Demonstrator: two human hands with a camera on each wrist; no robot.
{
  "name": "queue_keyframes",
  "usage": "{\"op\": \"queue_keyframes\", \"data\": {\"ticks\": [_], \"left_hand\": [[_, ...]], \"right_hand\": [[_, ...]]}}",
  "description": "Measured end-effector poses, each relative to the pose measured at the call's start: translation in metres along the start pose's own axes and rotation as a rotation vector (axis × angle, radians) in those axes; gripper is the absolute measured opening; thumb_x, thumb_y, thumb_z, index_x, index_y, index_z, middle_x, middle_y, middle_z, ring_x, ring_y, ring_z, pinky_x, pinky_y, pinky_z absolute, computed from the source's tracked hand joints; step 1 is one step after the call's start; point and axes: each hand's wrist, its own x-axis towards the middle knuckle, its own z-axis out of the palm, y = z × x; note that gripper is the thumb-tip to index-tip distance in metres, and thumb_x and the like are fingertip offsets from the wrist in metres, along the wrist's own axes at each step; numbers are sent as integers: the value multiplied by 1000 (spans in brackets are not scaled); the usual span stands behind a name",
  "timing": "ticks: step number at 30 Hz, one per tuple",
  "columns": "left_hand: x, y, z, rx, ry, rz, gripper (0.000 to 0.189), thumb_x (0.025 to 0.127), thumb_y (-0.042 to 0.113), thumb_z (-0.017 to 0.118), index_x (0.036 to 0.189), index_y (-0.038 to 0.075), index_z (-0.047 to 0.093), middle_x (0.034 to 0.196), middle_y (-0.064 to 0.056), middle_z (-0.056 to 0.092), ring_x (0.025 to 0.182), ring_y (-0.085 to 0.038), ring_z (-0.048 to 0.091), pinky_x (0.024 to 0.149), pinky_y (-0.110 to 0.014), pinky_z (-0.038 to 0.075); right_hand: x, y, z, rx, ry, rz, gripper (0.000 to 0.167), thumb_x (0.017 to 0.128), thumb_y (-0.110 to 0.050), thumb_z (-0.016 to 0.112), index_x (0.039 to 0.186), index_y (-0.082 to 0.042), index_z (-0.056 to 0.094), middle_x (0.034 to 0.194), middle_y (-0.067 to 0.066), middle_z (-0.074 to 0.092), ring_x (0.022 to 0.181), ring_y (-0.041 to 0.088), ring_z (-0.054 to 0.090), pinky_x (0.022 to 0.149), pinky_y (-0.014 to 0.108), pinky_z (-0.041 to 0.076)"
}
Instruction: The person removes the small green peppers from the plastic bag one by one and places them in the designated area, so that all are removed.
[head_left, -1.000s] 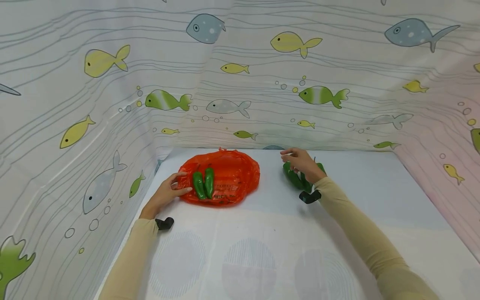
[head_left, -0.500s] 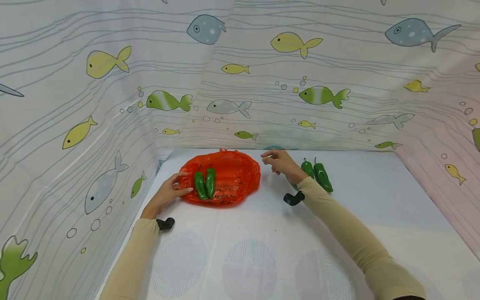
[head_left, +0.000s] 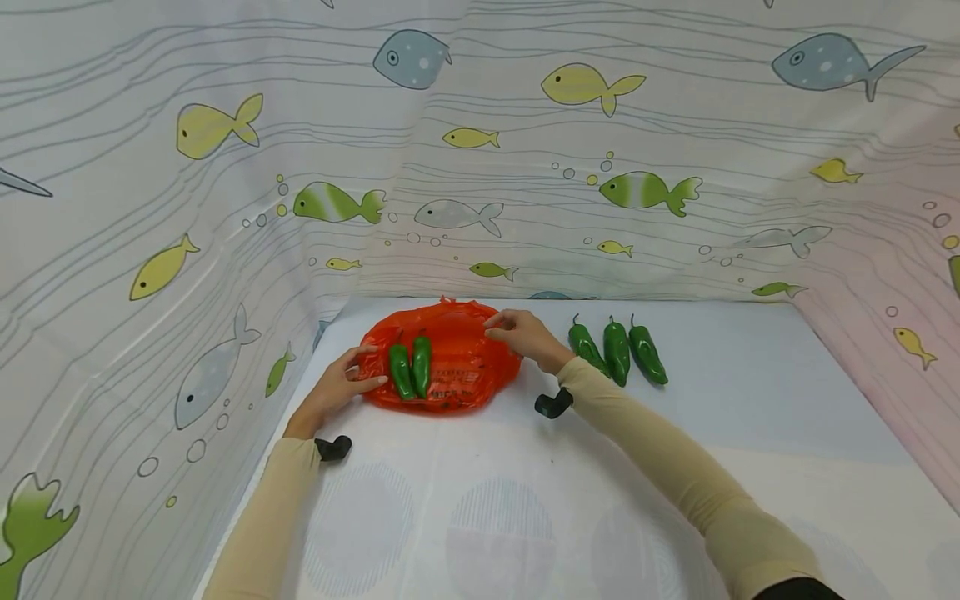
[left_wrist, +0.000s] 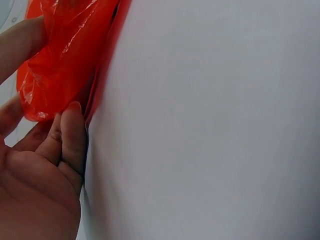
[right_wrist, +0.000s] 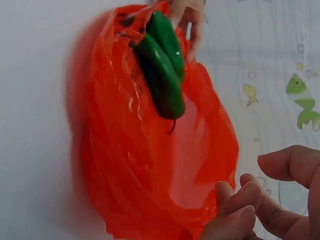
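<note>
A red plastic bag (head_left: 457, 354) lies spread on the table with its sides bunched up. Two green chili peppers, the left one (head_left: 401, 372) and the right one (head_left: 422, 367), lie side by side on it. At the bag's left side my left hand (head_left: 330, 395) holds the edge; its fingers wrap around the red film (left_wrist: 70, 55) in the left wrist view. My right hand (head_left: 531, 340) hovers by the bag's right rim, holding nothing. Its fingers are loosely bent, with thumb and index finger apart in the right wrist view. The bag's mouth (right_wrist: 190, 165) gapes toward that hand.
Three more green chili peppers lie in a row right of the bag: one partly behind the right sleeve (head_left: 587, 347), one in the middle (head_left: 617, 350) and one rightmost (head_left: 647, 355). A fish-patterned curtain (head_left: 525, 167) borders the white table (head_left: 510, 467).
My right hand has moved left, away from the three peppers on the right and over to the bag's right rim, uncovering those peppers. My left hand has stayed at the bag's left edge.
</note>
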Motion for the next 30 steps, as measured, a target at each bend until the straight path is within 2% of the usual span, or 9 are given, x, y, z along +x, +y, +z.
{"op": "queue_keyframes", "data": {"ticks": [8, 11, 14, 18, 20, 25, 30], "left_hand": [[2, -2, 0, -18, -1, -10, 77, 91, 35, 81, 155, 19, 41, 164, -15, 29, 134, -39, 41, 107, -50, 43], [1, 0, 0, -34, -6, -14, 75, 93, 31, 79, 156, 18, 40, 164, -16, 28, 135, -40, 40, 109, -52, 42], [-4, 8, 0, -47, -14, -15, 73, 94, 25, 78, 156, 15, 40, 164, -18, 27, 135, -42, 40, 108, -52, 42], [-12, 22, 0, -46, -26, -15, 69, 95, 19, 77, 153, 9, 41, 163, -20, 29, 132, -43, 44, 104, -46, 46], [-13, 25, 0, -45, -28, -11, 69, 95, 19, 77, 153, 8, 42, 161, -19, 31, 130, -42, 47, 99, -39, 49], [-7, 11, 1, -62, -19, 3, 71, 94, 22, 78, 154, 12, 42, 161, -17, 33, 127, -41, 48, 91, -28, 50], [2, -5, 2, -43, 1, 3, 75, 92, 30, 80, 155, 19, 41, 160, -13, 36, 127, -36, 48, 93, -29, 50]], "right_hand": [[12, -9, 28, -14, -29, 5, 38, 100, -28, 67, 131, -7, 68, 118, 6, 64, 92, 28, 57, 74, 30, 49], [16, -12, 40, 3, -45, 4, 37, 100, -27, 68, 131, -7, 68, 119, 7, 65, 89, 33, 58, 73, 32, 50], [21, -13, 51, -7, -62, -5, 39, 100, -26, 68, 133, -6, 67, 118, 7, 65, 83, 30, 59, 72, 33, 51], [26, -13, 62, -23, -71, -3, 41, 99, -26, 69, 134, -5, 66, 116, 7, 66, 79, 26, 59, 71, 33, 53], [29, -12, 66, -15, -70, 6, 41, 100, -26, 69, 134, -5, 66, 115, 9, 66, 78, 26, 59, 70, 33, 53], [33, -11, 77, -4, -58, 19, 41, 100, -25, 68, 136, -5, 65, 113, 12, 67, 75, 21, 57, 67, 30, 52], [38, -12, 85, -5, -48, 17, 40, 99, -23, 69, 135, -4, 65, 113, 13, 67, 78, 22, 57, 71, 35, 54]]}}
